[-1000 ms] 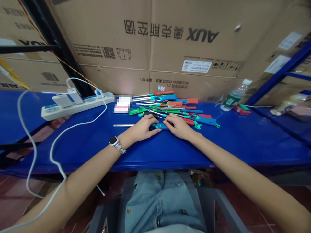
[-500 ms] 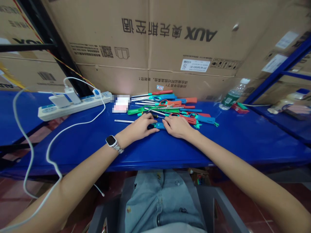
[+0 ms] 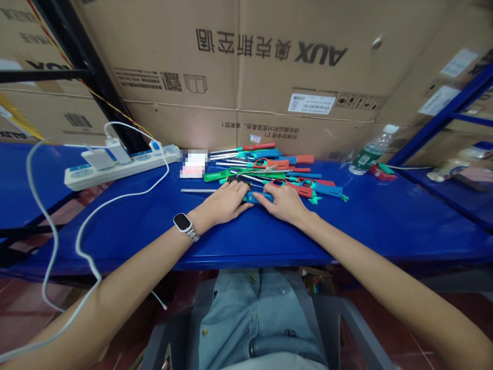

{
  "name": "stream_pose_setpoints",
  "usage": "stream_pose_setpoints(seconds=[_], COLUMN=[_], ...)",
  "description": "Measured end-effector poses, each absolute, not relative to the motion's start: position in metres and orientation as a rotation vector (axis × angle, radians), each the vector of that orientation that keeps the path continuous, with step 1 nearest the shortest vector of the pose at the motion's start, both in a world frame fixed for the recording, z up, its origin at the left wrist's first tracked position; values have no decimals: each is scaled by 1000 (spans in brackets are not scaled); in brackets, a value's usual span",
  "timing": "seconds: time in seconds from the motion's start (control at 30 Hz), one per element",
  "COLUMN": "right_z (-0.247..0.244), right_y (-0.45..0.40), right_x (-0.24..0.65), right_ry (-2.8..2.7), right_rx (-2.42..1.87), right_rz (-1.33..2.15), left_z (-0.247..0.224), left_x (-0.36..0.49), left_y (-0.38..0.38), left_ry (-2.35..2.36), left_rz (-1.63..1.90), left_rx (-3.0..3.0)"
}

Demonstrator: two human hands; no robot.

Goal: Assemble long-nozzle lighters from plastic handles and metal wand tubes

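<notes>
A blue long-necked lighter (image 3: 252, 198) lies flat near the middle of the blue table, its thin metal tube pointing left. My left hand (image 3: 228, 202) is closed round the front of its body, thumb along the near side. My right hand (image 3: 285, 202) grips the rear end, with the thumb resting on the blue body. Parts of the lighter are hidden under the fingers. Just behind my hands is a loose pile of similar lighters: a green lighter (image 3: 218, 176), a red lighter (image 3: 304, 190), a blue lighter (image 3: 326, 190) and several others.
A white power strip (image 3: 79, 178) with chargers and a white cable stands at the left. At the right are a water bottle (image 3: 372, 151) and a small red box (image 3: 381, 173). Large cardboard boxes (image 3: 254, 72) rise behind the blue table (image 3: 358, 226).
My right thumb has shifted onto the lighter's body. My left hand has moved slightly right along the lighter. The pile looks the same.
</notes>
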State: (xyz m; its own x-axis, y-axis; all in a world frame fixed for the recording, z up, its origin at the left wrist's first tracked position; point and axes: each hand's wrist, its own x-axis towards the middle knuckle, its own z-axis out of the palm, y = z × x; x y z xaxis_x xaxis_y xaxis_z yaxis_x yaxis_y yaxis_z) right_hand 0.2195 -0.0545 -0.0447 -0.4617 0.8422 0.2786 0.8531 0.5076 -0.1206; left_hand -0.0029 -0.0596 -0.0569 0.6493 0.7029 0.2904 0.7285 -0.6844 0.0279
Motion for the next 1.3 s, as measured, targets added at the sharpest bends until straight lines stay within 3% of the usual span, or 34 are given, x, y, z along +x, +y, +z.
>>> stream_pose_setpoints(seconds=[0.3,0.73,1.3], right_z=[-47,-48,-44], right_y=[-60,-55,-50], right_x=[228,240,246], right_ry=[-2535,-2479,-2576], right_rx=[-1120,-946,-1009], right_rz=[-15,60,-36], left_z=[-46,-33,-31], left_x=[5,-28,-34], left_y=[-69,-52,-50], left_ry=[-1155,-991,-1188], left_rz=[-405,-934,-887], left_rx=[-2595,-3066,-2964])
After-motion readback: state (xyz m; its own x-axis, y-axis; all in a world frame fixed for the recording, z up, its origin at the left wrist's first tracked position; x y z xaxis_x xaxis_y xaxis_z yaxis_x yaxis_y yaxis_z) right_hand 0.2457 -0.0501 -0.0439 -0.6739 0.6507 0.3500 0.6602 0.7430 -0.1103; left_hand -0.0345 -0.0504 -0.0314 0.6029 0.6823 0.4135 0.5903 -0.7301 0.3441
